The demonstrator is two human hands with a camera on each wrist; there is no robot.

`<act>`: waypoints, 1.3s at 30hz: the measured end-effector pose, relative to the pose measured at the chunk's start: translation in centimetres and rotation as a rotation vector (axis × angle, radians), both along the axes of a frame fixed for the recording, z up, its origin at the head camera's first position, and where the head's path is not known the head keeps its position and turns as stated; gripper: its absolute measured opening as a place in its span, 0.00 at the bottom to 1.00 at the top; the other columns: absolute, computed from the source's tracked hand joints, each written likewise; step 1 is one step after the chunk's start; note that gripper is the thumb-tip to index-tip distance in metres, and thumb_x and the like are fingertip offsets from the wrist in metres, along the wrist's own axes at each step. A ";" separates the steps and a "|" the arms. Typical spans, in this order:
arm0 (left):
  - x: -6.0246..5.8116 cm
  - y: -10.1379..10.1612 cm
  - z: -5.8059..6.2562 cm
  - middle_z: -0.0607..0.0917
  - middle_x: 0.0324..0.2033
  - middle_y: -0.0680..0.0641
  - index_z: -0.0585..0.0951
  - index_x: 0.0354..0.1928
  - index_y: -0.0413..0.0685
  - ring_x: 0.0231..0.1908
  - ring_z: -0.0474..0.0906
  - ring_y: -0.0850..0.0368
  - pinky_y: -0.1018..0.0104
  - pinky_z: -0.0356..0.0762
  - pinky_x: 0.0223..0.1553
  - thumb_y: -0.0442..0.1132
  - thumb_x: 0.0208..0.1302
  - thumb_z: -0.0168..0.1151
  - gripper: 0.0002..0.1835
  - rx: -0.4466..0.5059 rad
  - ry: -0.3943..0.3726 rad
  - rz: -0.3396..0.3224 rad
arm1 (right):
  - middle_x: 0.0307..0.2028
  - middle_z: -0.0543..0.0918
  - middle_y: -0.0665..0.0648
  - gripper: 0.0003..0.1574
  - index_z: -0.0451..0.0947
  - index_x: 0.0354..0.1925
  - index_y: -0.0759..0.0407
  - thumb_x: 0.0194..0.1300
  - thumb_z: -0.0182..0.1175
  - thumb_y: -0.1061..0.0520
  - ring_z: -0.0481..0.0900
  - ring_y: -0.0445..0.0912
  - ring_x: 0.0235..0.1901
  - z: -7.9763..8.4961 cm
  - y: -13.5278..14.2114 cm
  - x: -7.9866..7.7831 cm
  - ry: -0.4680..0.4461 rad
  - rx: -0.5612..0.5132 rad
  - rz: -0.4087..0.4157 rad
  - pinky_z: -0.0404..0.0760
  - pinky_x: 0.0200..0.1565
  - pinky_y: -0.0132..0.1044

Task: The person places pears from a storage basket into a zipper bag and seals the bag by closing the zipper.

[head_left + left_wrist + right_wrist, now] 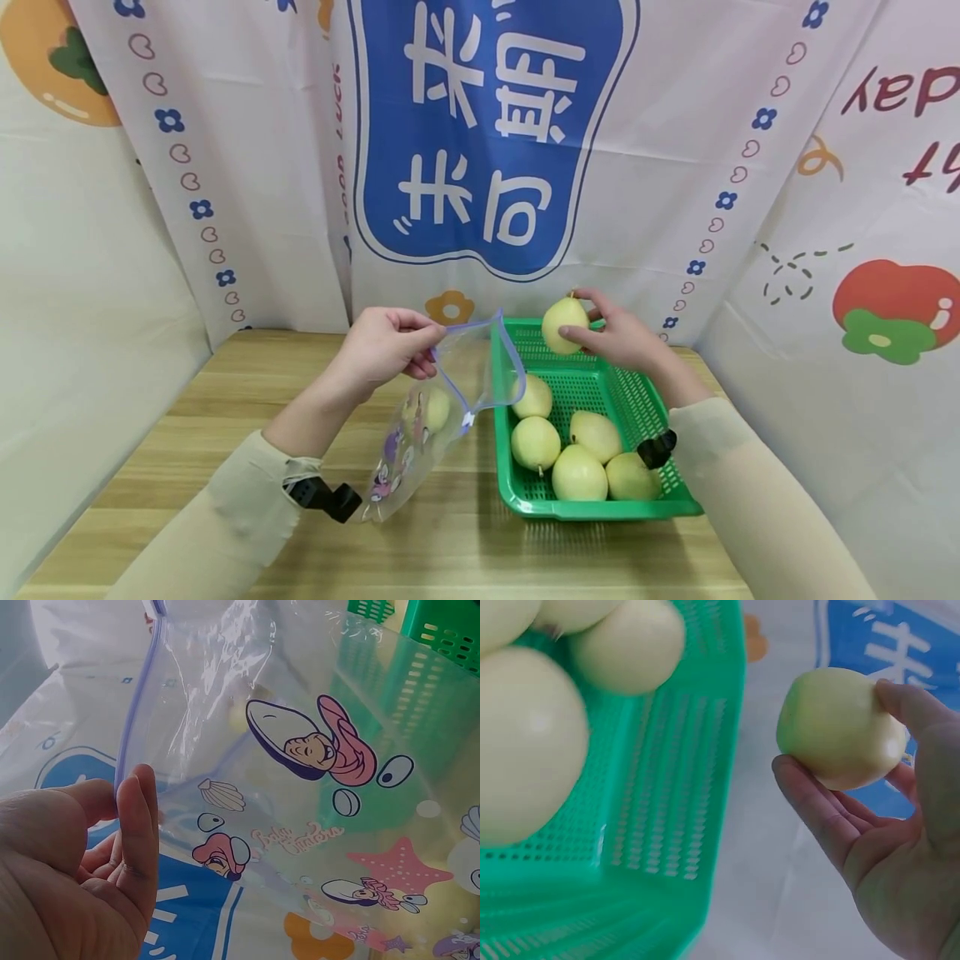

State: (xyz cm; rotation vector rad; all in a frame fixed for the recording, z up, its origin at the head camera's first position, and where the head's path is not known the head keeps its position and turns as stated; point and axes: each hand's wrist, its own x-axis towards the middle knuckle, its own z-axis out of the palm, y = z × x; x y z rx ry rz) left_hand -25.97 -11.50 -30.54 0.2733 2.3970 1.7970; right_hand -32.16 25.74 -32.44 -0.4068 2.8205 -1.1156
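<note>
The pear (565, 325) is held up over the far end of the basket (600, 508), clamped between the thumb and fingers of the right hand (626, 335). It looks firm and fairly weighty for its size, its smooth skin likely a little slippery and quick to bruise, so a spread hold round the widest part, without squeezing, should suit it best. Five other pears (580, 473) lie in the basket, mostly toward its near end. At the basket's left side hangs the clear bag (401, 475), its mouth partly open beside the basket's left rim and pear shapes showing through it. The film looks light, limp and slick; the stiffer zip edge, where the left hand (390, 346) pinches with thumb and fingers together, seems the surest hold. Under the basket is the wooden bench (450, 567).
</note>
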 end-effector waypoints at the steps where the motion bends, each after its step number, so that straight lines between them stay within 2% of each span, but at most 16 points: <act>1: 0.0 0.0 0.0 0.88 0.28 0.46 0.88 0.52 0.33 0.27 0.89 0.58 0.68 0.92 0.34 0.40 0.79 0.68 0.14 0.001 0.000 0.000 | 0.65 0.78 0.69 0.50 0.56 0.86 0.42 0.77 0.67 0.35 0.90 0.57 0.50 0.3 -0.2 0.2 0.007 -0.019 0.002 0.93 0.53 0.48; 9: 0.0 0.0 -0.1 0.88 0.28 0.46 0.87 0.55 0.30 0.27 0.89 0.58 0.67 0.93 0.34 0.41 0.79 0.68 0.17 -0.003 -0.002 0.007 | 0.65 0.77 0.67 0.48 0.57 0.85 0.45 0.79 0.68 0.41 0.89 0.61 0.57 3.1 -2.6 2.0 0.108 -0.185 0.041 0.94 0.54 0.46; 16: -0.1 0.0 -0.1 0.88 0.28 0.46 0.87 0.55 0.30 0.27 0.89 0.57 0.67 0.93 0.34 0.41 0.79 0.68 0.17 -0.003 -0.006 0.012 | 0.63 0.79 0.65 0.44 0.62 0.83 0.42 0.78 0.69 0.45 0.91 0.56 0.52 4.8 -4.3 3.5 0.158 -0.219 0.106 0.94 0.50 0.39; 22: -0.1 0.0 0.0 0.88 0.28 0.46 0.87 0.55 0.30 0.27 0.89 0.57 0.67 0.93 0.34 0.41 0.79 0.68 0.18 -0.003 -0.007 0.005 | 0.63 0.80 0.61 0.43 0.65 0.81 0.39 0.77 0.71 0.44 0.92 0.54 0.49 5.5 -5.6 4.4 0.190 -0.139 0.166 0.90 0.51 0.44; 31: -0.2 0.1 0.1 0.88 0.28 0.46 0.87 0.55 0.30 0.27 0.89 0.58 0.67 0.93 0.35 0.41 0.79 0.68 0.18 -0.009 -0.007 0.005 | 0.65 0.83 0.58 0.44 0.67 0.81 0.42 0.75 0.72 0.46 0.93 0.48 0.46 5.7 -8.1 5.6 0.188 0.023 0.367 0.94 0.47 0.43; 36: -0.2 0.2 0.2 0.88 0.28 0.46 0.87 0.56 0.30 0.26 0.89 0.58 0.66 0.93 0.34 0.41 0.79 0.68 0.18 -0.009 -0.010 0.006 | 0.67 0.81 0.56 0.44 0.68 0.82 0.39 0.75 0.72 0.40 0.90 0.47 0.50 5.3 -9.4 6.2 0.173 0.215 0.418 0.91 0.51 0.44; 39: -0.1 0.3 0.2 0.88 0.28 0.46 0.87 0.56 0.29 0.26 0.89 0.58 0.67 0.93 0.34 0.41 0.79 0.68 0.18 -0.007 -0.011 0.006 | 0.64 0.82 0.53 0.44 0.69 0.81 0.35 0.74 0.71 0.36 0.87 0.45 0.46 4.8 -10.2 6.4 0.173 0.342 0.434 0.88 0.47 0.42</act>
